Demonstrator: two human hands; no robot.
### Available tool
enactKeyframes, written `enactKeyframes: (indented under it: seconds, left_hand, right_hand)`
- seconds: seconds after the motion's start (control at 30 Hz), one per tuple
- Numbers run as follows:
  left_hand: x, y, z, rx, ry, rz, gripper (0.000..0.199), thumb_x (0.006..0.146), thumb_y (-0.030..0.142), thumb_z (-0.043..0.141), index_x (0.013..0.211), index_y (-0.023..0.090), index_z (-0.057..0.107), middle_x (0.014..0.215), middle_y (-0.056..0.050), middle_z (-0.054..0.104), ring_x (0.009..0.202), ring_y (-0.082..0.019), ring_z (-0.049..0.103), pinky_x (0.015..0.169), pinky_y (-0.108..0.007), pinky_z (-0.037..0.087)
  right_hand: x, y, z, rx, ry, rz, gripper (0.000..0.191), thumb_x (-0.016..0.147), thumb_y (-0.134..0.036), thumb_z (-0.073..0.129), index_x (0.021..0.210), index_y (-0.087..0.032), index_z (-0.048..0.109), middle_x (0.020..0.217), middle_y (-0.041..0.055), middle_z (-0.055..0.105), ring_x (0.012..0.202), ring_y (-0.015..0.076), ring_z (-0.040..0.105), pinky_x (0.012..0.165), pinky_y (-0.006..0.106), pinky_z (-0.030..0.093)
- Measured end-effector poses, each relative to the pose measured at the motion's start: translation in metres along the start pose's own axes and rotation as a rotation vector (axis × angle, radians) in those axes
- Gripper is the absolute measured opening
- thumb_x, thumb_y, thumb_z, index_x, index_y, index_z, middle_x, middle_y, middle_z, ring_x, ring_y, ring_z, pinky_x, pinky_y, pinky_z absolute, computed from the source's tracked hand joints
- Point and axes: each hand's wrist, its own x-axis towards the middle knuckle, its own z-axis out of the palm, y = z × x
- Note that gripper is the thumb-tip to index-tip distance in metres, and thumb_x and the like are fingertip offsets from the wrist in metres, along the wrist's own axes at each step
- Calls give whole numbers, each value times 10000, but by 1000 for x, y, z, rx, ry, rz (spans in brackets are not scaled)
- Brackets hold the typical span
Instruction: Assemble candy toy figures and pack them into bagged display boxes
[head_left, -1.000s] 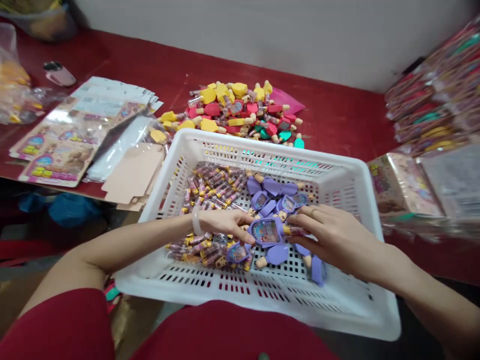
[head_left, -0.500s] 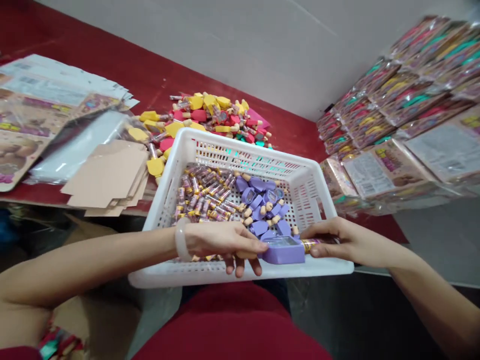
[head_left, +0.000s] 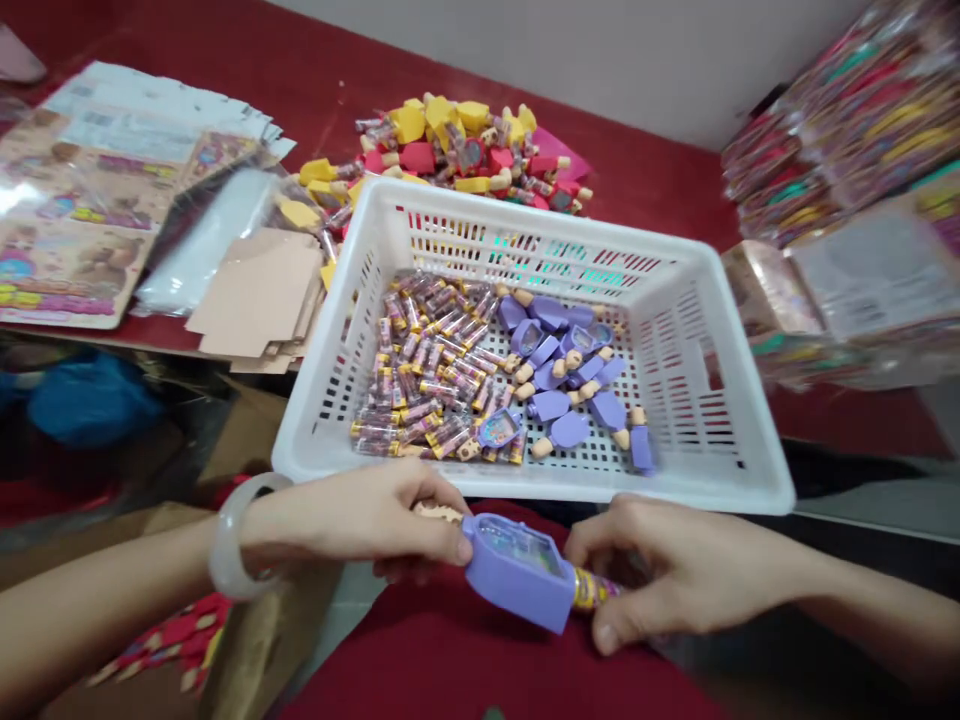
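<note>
Both my hands grip a lilac plastic toy with a window face and a candy tube (head_left: 525,570), held just past the near rim of the white plastic basket (head_left: 679,380). My left hand (head_left: 360,525), with a pale bangle (head_left: 240,535) on its wrist, holds the toy's beige-tipped end, which is mostly hidden by the fingers. My right hand (head_left: 660,570) wraps around the tube end. Inside the basket, a mass of loose candy tubes (head_left: 427,370) lies on the left and several lilac toys (head_left: 562,370) lie on the right.
Behind the basket, a heap of yellow and red toys (head_left: 442,150) sits on the red table (head_left: 637,190). Printed packaging cards (head_left: 75,220) and kraft cardboard sheets (head_left: 255,295) lie to the left. Stacked packaged goods (head_left: 840,150) rise on the right.
The lilac toy has moved from over the basket to beyond its near rim, toward me, carried by both hands. The view has also shifted, and the basket now appears higher in the picture.
</note>
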Motion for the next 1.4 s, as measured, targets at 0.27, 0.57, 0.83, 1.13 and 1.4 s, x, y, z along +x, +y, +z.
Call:
enactKeyframes:
  seconds: [0.27, 0.57, 0.83, 1.13, 1.4]
  left_hand:
    - [-10, 33, -40, -44, 277, -106, 447, 737, 465, 774, 1067, 191, 648, 724, 19, 615, 553, -82, 492, 514, -190, 400]
    - [16, 144, -58, 210, 513, -156, 511, 798, 367, 712, 1258, 201, 568, 748, 28, 565, 646, -102, 514, 610, -234, 437]
    - [63, 236, -46, 581, 555, -205, 560, 833, 331, 691, 1360, 205, 552, 824, 1, 597, 738, -123, 548, 683, -230, 467]
    - [77, 278, -32, 659, 825, -57, 522, 845, 371, 698, 1329, 199, 605, 1191, -102, 668, 1091, -247, 595, 878, -313, 515]
    - [80, 286, -33, 662, 862, 56, 440, 877, 358, 680, 1291, 210, 652, 1170, -87, 693, 931, -178, 634, 797, -271, 525]
  right_hand:
    - [42, 6, -8, 72, 99, -164, 326, 845, -514, 663, 938, -206, 609, 718, -15, 642, 608, 126, 560, 506, 211, 336]
    - [67, 20, -34, 225, 220, -404, 371, 710, -351, 739, 1021, -225, 580, 897, 7, 651, 765, 177, 571, 597, 250, 358]
    - [43, 38, -65, 277, 402, -529, 325, 765, -323, 719, 999, -209, 525, 961, 58, 680, 892, 250, 624, 695, 313, 389]
    - [50, 32, -89, 162, 766, -759, 364, 858, -322, 649, 1142, -143, 508, 901, 120, 708, 806, 297, 678, 632, 317, 326]
    - [56, 29, -104, 112, 927, -852, 364, 858, -306, 636, 1147, -121, 513, 853, 110, 701, 735, 260, 663, 602, 310, 334]
